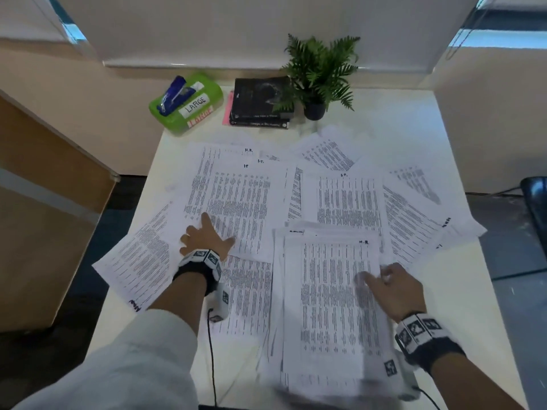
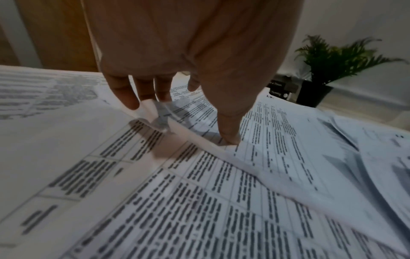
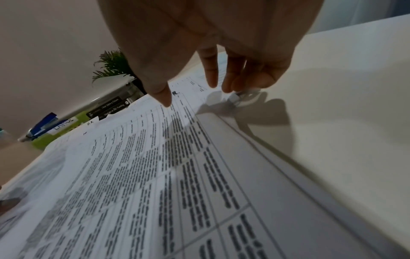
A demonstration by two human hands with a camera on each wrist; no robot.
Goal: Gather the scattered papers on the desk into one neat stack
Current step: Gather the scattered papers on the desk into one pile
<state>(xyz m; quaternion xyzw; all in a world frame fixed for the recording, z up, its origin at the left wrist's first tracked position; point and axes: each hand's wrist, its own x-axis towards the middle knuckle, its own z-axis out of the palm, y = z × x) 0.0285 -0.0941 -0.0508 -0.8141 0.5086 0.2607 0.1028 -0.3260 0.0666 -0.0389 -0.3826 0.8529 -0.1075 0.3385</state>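
Note:
Several printed sheets (image 1: pixel 236 196) lie fanned over the white desk (image 1: pixel 453 306). A thicker paper stack (image 1: pixel 331 306) sits near the front centre, its lower end blurred. My left hand (image 1: pixel 207 235) rests spread on the left sheets. Its thumb (image 2: pixel 229 136) presses one sheet and its fingers (image 2: pixel 146 94) touch a curled-up sheet edge (image 2: pixel 159 121). My right hand (image 1: pixel 384 281) holds the stack's right edge, thumb (image 3: pixel 162 96) on the top sheet (image 3: pixel 199 175), fingers (image 3: pixel 230 77) curled at the far corner.
At the back of the desk stand a green box labelled LARGE (image 1: pixel 186 108) with a blue stapler (image 1: pixel 173 94), two black books (image 1: pixel 260 102) and a potted fern (image 1: pixel 319 75). A wooden cabinet (image 1: pixel 44 202) flanks the left, a dark chair (image 1: pixel 535 199) the right.

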